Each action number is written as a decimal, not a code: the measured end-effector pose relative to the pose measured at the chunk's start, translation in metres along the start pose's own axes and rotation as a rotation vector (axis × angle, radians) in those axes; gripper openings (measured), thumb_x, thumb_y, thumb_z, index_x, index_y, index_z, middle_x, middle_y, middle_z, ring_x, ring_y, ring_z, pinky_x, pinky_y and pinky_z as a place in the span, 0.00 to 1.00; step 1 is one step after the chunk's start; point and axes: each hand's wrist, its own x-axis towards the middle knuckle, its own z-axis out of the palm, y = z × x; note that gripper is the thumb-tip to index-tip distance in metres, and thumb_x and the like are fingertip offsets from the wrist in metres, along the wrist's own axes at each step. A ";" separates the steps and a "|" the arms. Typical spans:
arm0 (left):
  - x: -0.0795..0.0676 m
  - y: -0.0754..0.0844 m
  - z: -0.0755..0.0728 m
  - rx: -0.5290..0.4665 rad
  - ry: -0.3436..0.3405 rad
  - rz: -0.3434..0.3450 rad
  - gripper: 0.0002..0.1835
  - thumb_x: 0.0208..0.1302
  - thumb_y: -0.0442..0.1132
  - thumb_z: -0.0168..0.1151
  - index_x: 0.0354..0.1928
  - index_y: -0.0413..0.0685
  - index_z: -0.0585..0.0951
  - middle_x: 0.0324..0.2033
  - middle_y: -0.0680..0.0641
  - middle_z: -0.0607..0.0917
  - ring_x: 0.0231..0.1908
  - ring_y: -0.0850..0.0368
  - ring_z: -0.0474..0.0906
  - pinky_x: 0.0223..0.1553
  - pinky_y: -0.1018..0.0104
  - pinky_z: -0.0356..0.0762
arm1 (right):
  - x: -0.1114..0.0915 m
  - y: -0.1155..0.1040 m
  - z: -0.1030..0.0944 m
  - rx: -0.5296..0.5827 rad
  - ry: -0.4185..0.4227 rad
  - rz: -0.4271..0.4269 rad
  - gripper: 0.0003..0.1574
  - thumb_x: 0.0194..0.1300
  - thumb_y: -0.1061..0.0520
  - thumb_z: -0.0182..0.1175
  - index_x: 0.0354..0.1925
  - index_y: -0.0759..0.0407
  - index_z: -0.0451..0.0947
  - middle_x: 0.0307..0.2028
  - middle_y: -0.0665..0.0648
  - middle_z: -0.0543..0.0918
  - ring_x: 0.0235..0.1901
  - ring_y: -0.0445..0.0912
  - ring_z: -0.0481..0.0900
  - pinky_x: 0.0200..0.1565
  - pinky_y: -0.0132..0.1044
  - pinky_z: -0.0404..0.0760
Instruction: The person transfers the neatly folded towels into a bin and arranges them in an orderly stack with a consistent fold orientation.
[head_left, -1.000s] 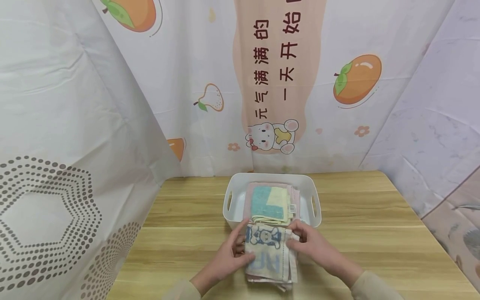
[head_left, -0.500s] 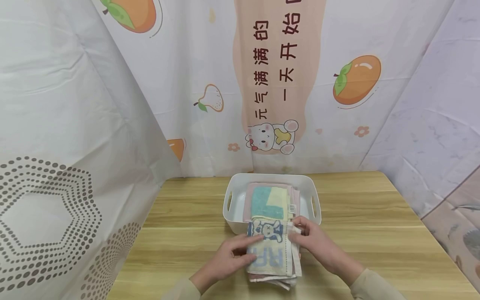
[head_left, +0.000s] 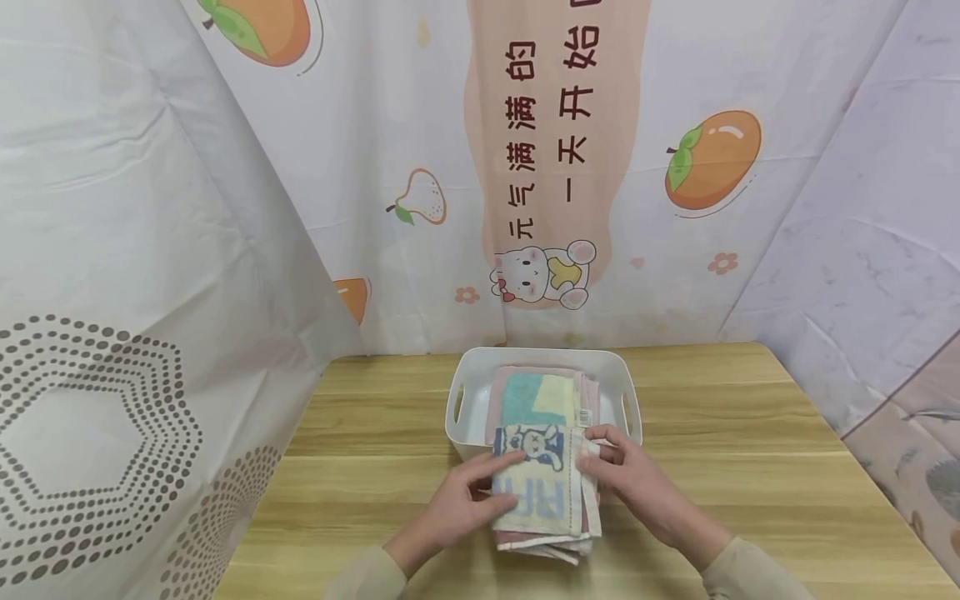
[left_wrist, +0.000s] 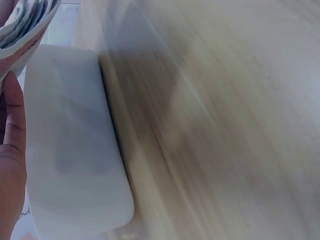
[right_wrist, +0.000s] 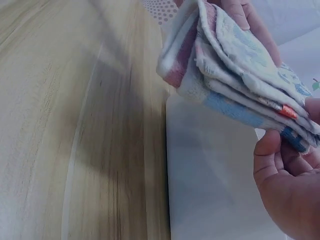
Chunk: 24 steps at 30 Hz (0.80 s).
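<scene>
A folded towel (head_left: 534,492) in cream and blue, with a bear figure and letters, is held up at the near side of a white bin (head_left: 465,392). My left hand (head_left: 459,504) grips its left side, two digits lying on top and the others underneath. On the opposite edge, my right hand (head_left: 637,483) pinches the towel, its curled fingers below, as the right wrist view shows. Several layers of the folded towel (right_wrist: 235,85) hang slightly spread there. Inside the bin lie a teal and yellow towel (head_left: 528,400) and a pink one (head_left: 497,404) beneath it.
The bin stands on a wooden table (head_left: 390,417), near its back edge. Behind the table hangs a white printed curtain (head_left: 420,275), and more cloth (head_left: 225,208) drapes the left side. The bin's side handle opening (head_left: 632,412) faces right.
Both hands have lifted the folded towel a little forward, so it now overlaps the bin's front rim and part of the teal towel. The left fingers have shifted onto its top.
</scene>
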 end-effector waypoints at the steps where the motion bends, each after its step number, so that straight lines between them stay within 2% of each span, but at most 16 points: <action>1: 0.001 0.001 0.000 0.000 0.006 -0.006 0.30 0.66 0.36 0.68 0.70 0.47 0.76 0.63 0.37 0.77 0.47 0.60 0.82 0.47 0.62 0.85 | 0.000 -0.001 0.000 0.002 -0.001 -0.001 0.35 0.72 0.55 0.63 0.66 0.66 0.57 0.51 0.59 0.81 0.46 0.49 0.82 0.45 0.41 0.83; 6: 0.007 0.007 -0.001 0.002 0.034 -0.062 0.30 0.65 0.37 0.70 0.69 0.51 0.77 0.63 0.39 0.78 0.47 0.58 0.83 0.46 0.63 0.85 | 0.000 -0.002 -0.002 -0.028 -0.003 0.012 0.45 0.73 0.53 0.62 0.75 0.62 0.49 0.56 0.63 0.79 0.50 0.48 0.81 0.50 0.39 0.81; 10: 0.013 0.012 -0.002 -0.031 0.059 -0.097 0.30 0.65 0.38 0.70 0.69 0.54 0.78 0.61 0.40 0.79 0.46 0.55 0.83 0.45 0.63 0.85 | -0.001 -0.002 -0.001 -0.062 -0.001 0.017 0.50 0.74 0.51 0.62 0.80 0.54 0.43 0.58 0.66 0.79 0.52 0.50 0.82 0.55 0.39 0.78; 13: 0.018 0.015 -0.005 -0.050 0.076 -0.110 0.29 0.65 0.38 0.70 0.69 0.56 0.78 0.59 0.42 0.80 0.45 0.53 0.83 0.45 0.64 0.85 | 0.000 -0.002 0.000 -0.072 -0.025 -0.021 0.51 0.74 0.53 0.61 0.81 0.46 0.41 0.57 0.68 0.81 0.52 0.52 0.84 0.55 0.40 0.79; 18: 0.026 0.020 -0.009 -0.069 0.094 -0.137 0.29 0.66 0.38 0.70 0.69 0.58 0.77 0.61 0.45 0.80 0.44 0.53 0.82 0.44 0.66 0.84 | 0.001 -0.004 -0.001 -0.060 -0.073 -0.140 0.54 0.75 0.58 0.59 0.81 0.37 0.35 0.56 0.68 0.82 0.50 0.52 0.85 0.52 0.40 0.82; 21: 0.032 0.022 -0.011 -0.101 0.102 -0.163 0.29 0.66 0.39 0.70 0.69 0.59 0.77 0.61 0.44 0.79 0.45 0.53 0.82 0.44 0.65 0.85 | 0.002 -0.005 -0.001 -0.071 -0.076 -0.205 0.54 0.74 0.62 0.59 0.80 0.37 0.37 0.57 0.69 0.81 0.49 0.51 0.84 0.51 0.40 0.84; 24: 0.037 0.023 -0.014 -0.131 0.102 -0.189 0.29 0.67 0.41 0.70 0.69 0.60 0.77 0.61 0.41 0.78 0.47 0.52 0.82 0.45 0.64 0.85 | 0.004 -0.007 0.000 -0.147 -0.050 -0.252 0.49 0.73 0.62 0.61 0.80 0.42 0.46 0.57 0.69 0.79 0.48 0.50 0.82 0.49 0.38 0.83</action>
